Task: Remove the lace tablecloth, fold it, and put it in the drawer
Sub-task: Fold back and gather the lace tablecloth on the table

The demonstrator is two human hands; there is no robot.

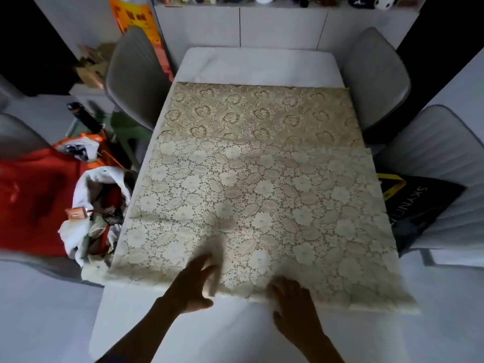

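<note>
White table (259,64), grey chairs (377,79), white cabinets (282,24)

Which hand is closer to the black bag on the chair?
Right. The right hand rests on the tablecloth nearer the black bag; the left hand lies farther away.

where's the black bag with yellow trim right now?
In the head view the black bag lies on the seat of the grey chair on the right, just beyond the right edge of the lace tablecloth.
</note>
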